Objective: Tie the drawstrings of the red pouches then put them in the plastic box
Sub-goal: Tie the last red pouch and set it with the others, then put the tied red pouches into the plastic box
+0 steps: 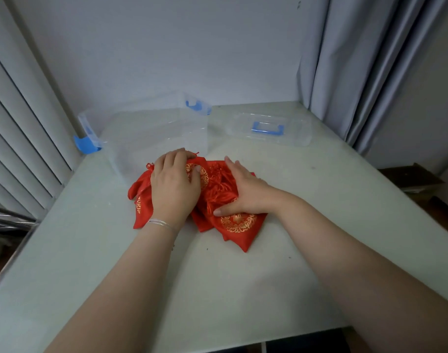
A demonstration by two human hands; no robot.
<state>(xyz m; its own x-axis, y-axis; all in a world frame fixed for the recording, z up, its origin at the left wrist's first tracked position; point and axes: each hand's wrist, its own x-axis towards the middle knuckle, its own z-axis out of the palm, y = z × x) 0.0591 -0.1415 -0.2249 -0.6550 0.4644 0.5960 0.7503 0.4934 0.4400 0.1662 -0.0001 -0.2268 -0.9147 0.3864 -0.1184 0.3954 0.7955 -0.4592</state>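
Observation:
A heap of red pouches (237,224) with gold round prints and red tassel drawstrings (218,183) lies in the middle of the pale table (243,289). My left hand (173,186) rests on the left part of the heap, its fingers curled over a pouch top. My right hand (243,191) lies flat on the right part, fingers stretched out, thumb pressed on a pouch. Just behind the heap stands the clear plastic box (154,133) with blue latches, open on top.
The box's clear lid (268,129) with a blue handle lies at the back right of the table. Grey curtains (370,72) hang at the right, a white wall behind, slatted panels at the left. The table's front edge is near my forearms.

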